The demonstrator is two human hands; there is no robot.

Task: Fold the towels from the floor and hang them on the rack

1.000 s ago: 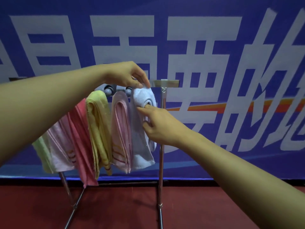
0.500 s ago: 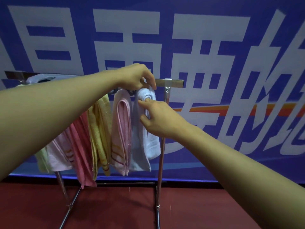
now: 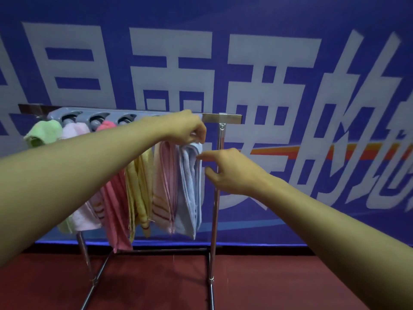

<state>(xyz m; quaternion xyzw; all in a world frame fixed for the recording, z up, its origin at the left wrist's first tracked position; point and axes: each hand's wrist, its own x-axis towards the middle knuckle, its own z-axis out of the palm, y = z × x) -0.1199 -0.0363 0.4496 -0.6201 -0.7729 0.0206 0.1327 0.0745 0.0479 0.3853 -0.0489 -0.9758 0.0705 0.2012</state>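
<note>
A metal rack (image 3: 216,198) with a grey holder bar (image 3: 89,116) carries several folded towels. From left to right hang a green towel (image 3: 43,132), a pale pink one (image 3: 87,218), a coral pink one (image 3: 116,209), a yellow one (image 3: 139,189), a striped pink one (image 3: 164,184) and a light blue one (image 3: 190,186). My left hand (image 3: 185,128) pinches the top of the light blue towel at the bar. My right hand (image 3: 228,171) hovers just right of that towel, fingers apart, the forefinger tip at its edge.
A blue banner (image 3: 290,86) with large white characters hangs close behind the rack. The floor (image 3: 268,283) is dark red. The rack's base bars (image 3: 156,250) and legs stand on the floor in front of me.
My right hand has come off the light blue towel and opened beside it. The towel now hangs straight down. My left hand stays at its top; the view has shifted up and left.
</note>
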